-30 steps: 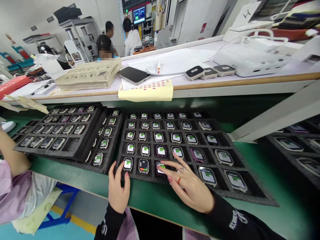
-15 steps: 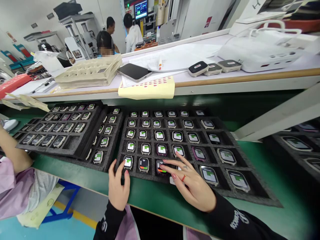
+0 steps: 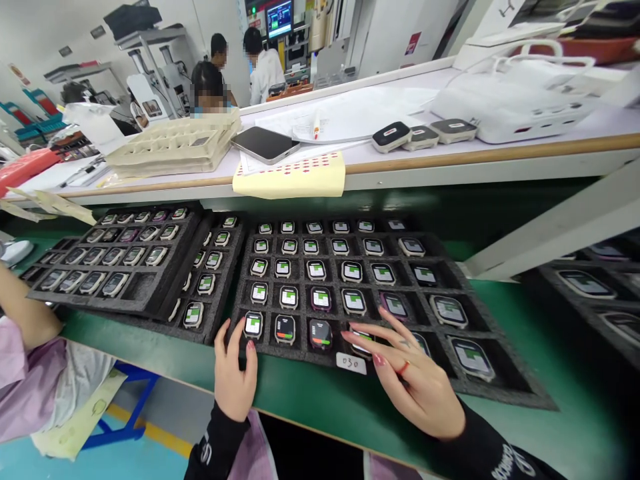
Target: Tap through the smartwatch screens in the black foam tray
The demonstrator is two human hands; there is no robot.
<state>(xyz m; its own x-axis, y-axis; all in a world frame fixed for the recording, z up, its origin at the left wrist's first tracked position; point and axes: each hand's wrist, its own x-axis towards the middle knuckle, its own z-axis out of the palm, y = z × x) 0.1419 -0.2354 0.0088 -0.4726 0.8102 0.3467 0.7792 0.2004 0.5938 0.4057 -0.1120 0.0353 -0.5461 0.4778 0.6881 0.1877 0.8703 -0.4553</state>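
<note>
A dark foam tray [image 3: 320, 267] lies before me, its compartments holding rows of lit smartwatch bodies without straps. My right hand [image 3: 415, 373] is open over the front row, fingertips at a watch [image 3: 361, 341] that they partly cover. Left of it sits a purple-rimmed watch [image 3: 321, 333], and beside that a pale-rimmed watch [image 3: 285, 329]; both show a dark screen with an orange bar. My left hand [image 3: 236, 370] rests open at the front left corner, fingers by a watch [image 3: 253, 325] with a green and white screen. A white label [image 3: 351, 363] marked 030 is on the front edge.
More watch trays [image 3: 125, 267] are stacked to the left, and another tray [image 3: 590, 293] stands at the right. Behind, a shelf carries a phone [image 3: 265, 144], pale moulded trays [image 3: 173, 143] and small black-topped devices [image 3: 393, 136]. Another person's arm [image 3: 25, 300] is at far left.
My right hand has moved right, from the purple-rimmed watch to the neighbouring watch, uncovering the 030 label. My left hand stays at the tray's corner.
</note>
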